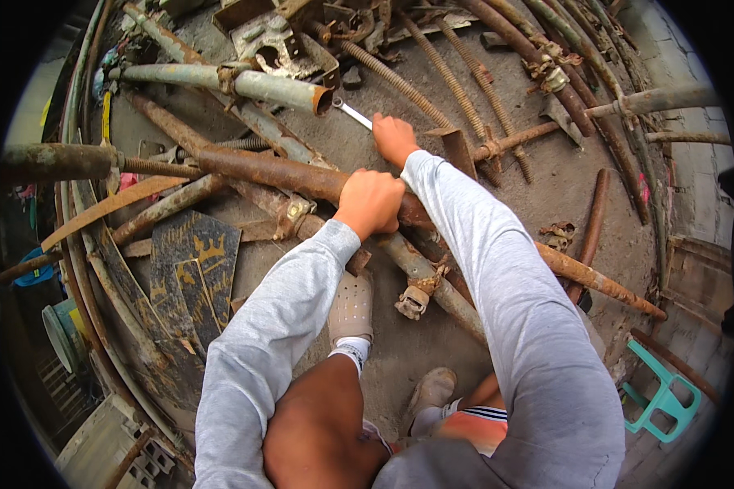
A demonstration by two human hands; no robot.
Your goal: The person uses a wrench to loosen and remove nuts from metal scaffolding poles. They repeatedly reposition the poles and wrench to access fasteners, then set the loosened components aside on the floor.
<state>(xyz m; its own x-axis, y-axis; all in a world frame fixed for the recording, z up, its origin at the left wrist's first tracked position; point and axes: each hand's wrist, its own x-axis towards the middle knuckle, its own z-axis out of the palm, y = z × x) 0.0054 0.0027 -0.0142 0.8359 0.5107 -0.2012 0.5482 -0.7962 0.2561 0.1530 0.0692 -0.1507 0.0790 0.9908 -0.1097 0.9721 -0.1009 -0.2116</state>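
Left hand (370, 200) wrapped round the rusty pipe (269, 172) right in front of you, right hand (395, 140) gripping the wrench (353, 114) near that grey pipe (277, 88), I'd brace firmly and go slow tbh.

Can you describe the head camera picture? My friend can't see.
The left hand grips a rusty pipe; the right hand holds a silver wrench near the open end of a grey pipe. More pipes lie on the ground.

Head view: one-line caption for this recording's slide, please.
Left hand gripping a rusty pipe, right hand holding a wrench, amid other pipes.
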